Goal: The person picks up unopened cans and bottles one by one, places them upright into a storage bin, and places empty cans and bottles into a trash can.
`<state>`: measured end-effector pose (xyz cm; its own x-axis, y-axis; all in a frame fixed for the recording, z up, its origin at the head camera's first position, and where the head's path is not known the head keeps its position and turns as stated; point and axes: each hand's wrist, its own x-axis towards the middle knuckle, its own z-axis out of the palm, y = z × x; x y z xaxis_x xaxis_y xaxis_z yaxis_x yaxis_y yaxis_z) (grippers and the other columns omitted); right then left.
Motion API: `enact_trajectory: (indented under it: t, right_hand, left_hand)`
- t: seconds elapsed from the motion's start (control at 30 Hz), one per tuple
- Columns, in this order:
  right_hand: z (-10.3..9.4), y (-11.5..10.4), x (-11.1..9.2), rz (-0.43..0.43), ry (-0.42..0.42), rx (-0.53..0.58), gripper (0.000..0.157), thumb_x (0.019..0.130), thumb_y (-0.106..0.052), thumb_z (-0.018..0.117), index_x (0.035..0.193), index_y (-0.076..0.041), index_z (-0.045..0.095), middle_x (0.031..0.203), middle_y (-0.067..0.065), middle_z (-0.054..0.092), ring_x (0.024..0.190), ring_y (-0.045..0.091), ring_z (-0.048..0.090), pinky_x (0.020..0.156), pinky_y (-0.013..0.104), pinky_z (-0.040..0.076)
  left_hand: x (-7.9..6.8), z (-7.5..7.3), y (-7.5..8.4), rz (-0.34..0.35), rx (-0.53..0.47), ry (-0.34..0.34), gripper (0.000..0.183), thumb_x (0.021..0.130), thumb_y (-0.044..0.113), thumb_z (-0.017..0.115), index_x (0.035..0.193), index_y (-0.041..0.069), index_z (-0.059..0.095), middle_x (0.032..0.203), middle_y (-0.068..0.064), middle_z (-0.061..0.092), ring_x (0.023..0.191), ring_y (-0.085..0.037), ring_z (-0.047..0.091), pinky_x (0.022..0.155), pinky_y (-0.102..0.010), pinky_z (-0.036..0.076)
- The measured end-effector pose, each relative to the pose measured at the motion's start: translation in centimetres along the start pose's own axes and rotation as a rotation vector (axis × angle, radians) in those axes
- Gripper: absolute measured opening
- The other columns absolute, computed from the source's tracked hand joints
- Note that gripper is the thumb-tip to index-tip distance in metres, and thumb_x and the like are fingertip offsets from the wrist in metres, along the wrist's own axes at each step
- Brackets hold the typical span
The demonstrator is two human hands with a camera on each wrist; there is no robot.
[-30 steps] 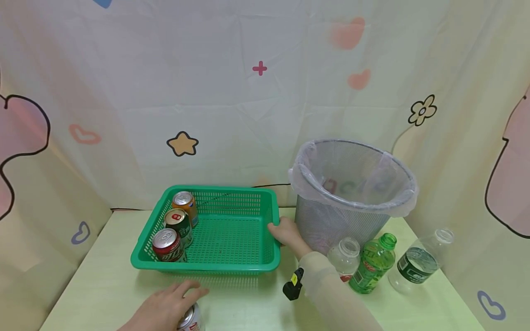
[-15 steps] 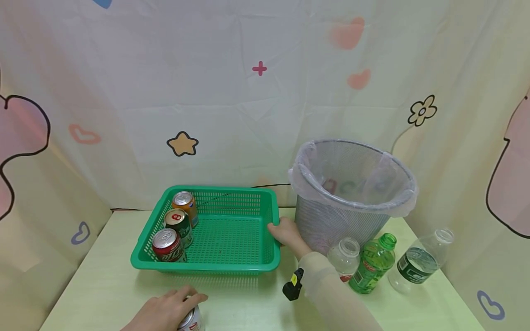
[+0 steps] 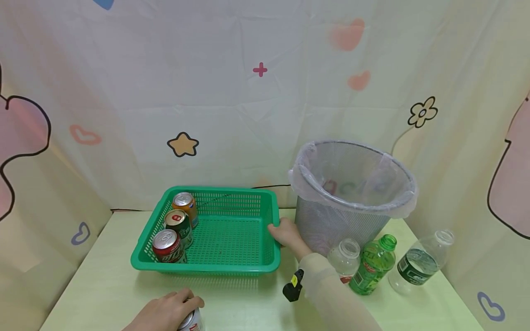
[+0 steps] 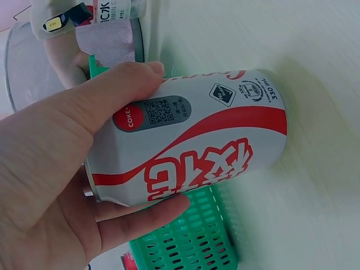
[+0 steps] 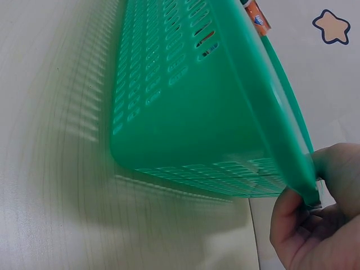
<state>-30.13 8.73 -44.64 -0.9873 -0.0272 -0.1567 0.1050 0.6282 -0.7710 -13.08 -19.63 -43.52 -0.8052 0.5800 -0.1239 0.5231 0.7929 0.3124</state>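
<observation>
My left hand [image 3: 164, 311] holds a white and red cola can [image 4: 197, 140] near its top, thumb on one side and fingers on the other; the can stands on the table in front of the basket. The rim of a green plastic basket [image 3: 207, 267] is pinched at its right end by my right hand [image 3: 288, 233], as the right wrist view also shows. Along the basket's left side stand three cans: an orange one [image 3: 187, 208], a dark green one [image 3: 180, 228] and a dark red one [image 3: 169, 248].
Right of the basket stands a mesh bin [image 3: 339, 225] lined with a clear bag. Beside the right forearm are a clear bottle [image 3: 344, 259], a green bottle [image 3: 372, 266] and a clear bottle with a dark label [image 3: 418, 266]. A printed curtain [image 3: 232, 115] hangs behind the table.
My left hand has come down and closed its fingers around the cola can's top. The right hand and the basket have stayed in place.
</observation>
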Motion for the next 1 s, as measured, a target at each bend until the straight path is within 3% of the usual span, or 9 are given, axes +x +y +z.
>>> enact_trajectory:
  t: [0.83, 1.0]
  right_hand:
    - [0.03, 0.03, 0.07, -0.004, -0.005, -0.002, 0.023, 0.088, -0.021, 0.049, 0.088, 0.001, 0.056, 0.073, 0.010, 0.059, 0.058, 0.018, 0.058, 0.060, 0.041, 0.055]
    - [0.00, 0.07, 0.07, -0.016, 0.000, -0.015, 0.023, 0.088, -0.021, 0.049, 0.088, 0.001, 0.057, 0.072, 0.010, 0.059, 0.057, 0.017, 0.057, 0.052, 0.035, 0.053]
  left_hand:
    - [0.08, -0.21, 0.22, -0.032, 0.011, -0.041, 0.055, 0.070, 0.064, 0.064, 0.106, 0.022, 0.059, 0.089, 0.007, 0.047, 0.071, -0.012, 0.047, 0.053, -0.027, 0.043]
    - [0.22, -0.19, 0.20, -0.040, 0.021, -0.057, 0.056, 0.070, 0.065, 0.064, 0.106, 0.023, 0.058, 0.090, 0.005, 0.048, 0.072, -0.014, 0.047, 0.054, -0.029, 0.045]
